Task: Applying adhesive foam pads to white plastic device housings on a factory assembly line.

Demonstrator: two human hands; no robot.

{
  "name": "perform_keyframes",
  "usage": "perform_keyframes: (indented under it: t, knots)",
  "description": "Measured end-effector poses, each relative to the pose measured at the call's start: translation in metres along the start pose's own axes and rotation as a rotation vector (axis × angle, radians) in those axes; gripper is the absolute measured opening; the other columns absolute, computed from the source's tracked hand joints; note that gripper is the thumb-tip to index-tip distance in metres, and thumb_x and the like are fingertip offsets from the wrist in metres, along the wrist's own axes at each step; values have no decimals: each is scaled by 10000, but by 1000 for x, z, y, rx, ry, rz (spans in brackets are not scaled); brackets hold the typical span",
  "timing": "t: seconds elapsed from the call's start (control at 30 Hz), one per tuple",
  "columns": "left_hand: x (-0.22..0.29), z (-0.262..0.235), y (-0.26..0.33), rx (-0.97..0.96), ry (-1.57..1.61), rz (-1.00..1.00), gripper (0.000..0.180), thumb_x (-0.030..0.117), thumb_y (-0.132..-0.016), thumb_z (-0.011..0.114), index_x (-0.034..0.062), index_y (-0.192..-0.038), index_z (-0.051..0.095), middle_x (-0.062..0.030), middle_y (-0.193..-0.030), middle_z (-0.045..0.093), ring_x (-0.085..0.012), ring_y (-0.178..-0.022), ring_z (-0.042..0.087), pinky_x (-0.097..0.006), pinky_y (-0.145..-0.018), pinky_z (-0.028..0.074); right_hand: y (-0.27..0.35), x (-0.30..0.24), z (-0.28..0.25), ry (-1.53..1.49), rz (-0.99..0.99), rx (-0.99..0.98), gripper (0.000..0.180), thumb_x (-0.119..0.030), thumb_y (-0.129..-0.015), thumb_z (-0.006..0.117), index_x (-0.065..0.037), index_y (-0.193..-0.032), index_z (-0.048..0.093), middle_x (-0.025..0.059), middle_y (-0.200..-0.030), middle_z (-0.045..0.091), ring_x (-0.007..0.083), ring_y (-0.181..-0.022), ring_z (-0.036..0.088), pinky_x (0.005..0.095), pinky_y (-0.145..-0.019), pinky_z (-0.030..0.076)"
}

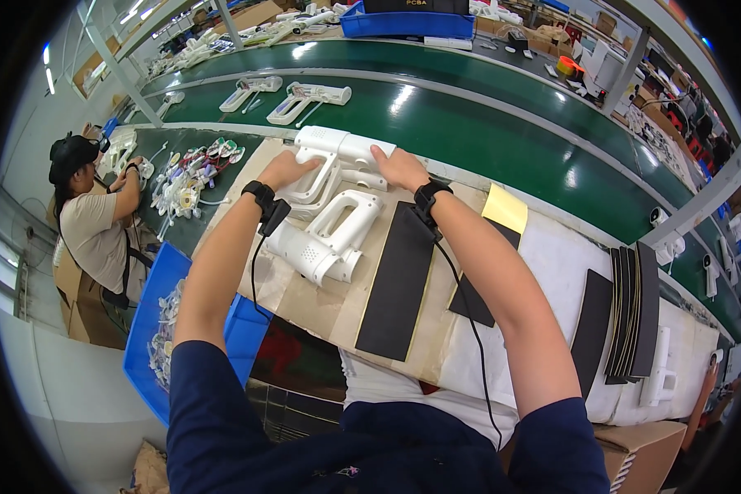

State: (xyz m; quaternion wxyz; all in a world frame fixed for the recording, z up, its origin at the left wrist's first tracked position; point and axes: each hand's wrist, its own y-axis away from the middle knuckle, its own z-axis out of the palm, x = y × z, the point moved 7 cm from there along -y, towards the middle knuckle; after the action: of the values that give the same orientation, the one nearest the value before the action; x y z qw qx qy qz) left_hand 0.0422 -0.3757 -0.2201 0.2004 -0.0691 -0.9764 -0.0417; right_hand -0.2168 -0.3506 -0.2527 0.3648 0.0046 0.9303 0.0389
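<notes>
Both my hands are on a white plastic housing with a loop-shaped handle (350, 146) at the far edge of the bench. My left hand (286, 170) closes on its handle side, fingertips partly hidden. At the other end, my right hand (401, 170) grips the tube-like body, thumb on top. Just nearer me lies a second white handled housing (313, 253), with perforated dots on its body; other white parts are partly covered between the two. A long black foam strip (397, 281) lies right of these housings. Each wrist wears a black strap with a cable.
Beyond the bench runs a green conveyor (436, 115) carrying white housings (309, 102). Stacked black strips (631, 313) and a yellow sheet (506, 207) lie right. A blue bin (152, 317) stands at left, near a heap of small parts (191, 183) and a seated co-worker (95, 206).
</notes>
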Motion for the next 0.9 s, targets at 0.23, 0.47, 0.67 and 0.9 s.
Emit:
perform_keyframes:
  t: [0.23, 0.47, 0.67, 0.9]
  knots:
    - [-13, 4, 3, 72, -126, -9, 647, 426, -613, 819, -91, -983, 695, -279, -982, 692, -369, -894, 697, -387, -815, 542, 14, -19, -1, -73, -115, -47, 786, -588, -915, 484, 180, -870, 646, 226, -698, 651, 323, -582, 655, 396, -579, 524]
    - [-16, 12, -20, 58, -102, -19, 614, 284, -541, 846, -103, -991, 689, -269, -993, 694, -350, -903, 700, -372, -829, 544, 15, 3, -6, -66, -31, -48, 818, -609, -919, 465, 193, -936, 624, 228, -796, 656, 299, -614, 661, 369, -538, 556]
    - [-22, 13, -14, -36, -161, -9, 600, 290, -554, 848, -99, -985, 695, -257, -1001, 697, -337, -881, 702, -365, -807, 544, 26, 0, -1, -139, 17, -130, 835, -634, -926, 438, 177, -940, 636, 208, -749, 651, 291, -608, 666, 358, -525, 566]
    - [13, -55, 50, 10, 60, -78, 775, 435, -701, 815, -130, -1182, 592, -271, -1181, 635, -367, -1056, 642, -385, -898, 514, 42, -7, -64, -42, -183, -46, 610, -545, -915, 557, 50, -893, 688, 115, -672, 640, 179, -552, 623, 315, -540, 515]
